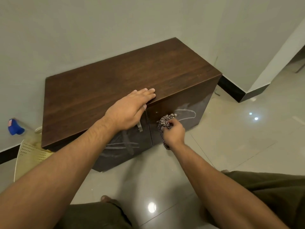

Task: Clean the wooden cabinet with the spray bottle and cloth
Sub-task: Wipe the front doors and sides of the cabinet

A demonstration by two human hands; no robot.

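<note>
A low dark wooden cabinet stands on the tiled floor against the wall. White smears streak both of its front doors. My left hand lies flat on the front edge of the cabinet top, fingers straight and the thumb hanging over the edge. My right hand grips a bunched checked cloth and holds it against the right door. The spray bottle, with a blue head, stands on the floor to the left of the cabinet.
A pale perforated plastic piece lies on the floor beside the cabinet's left end. My knees in dark shorts are at the bottom edge. A black skirting runs along the walls, with open glossy tiles to the right.
</note>
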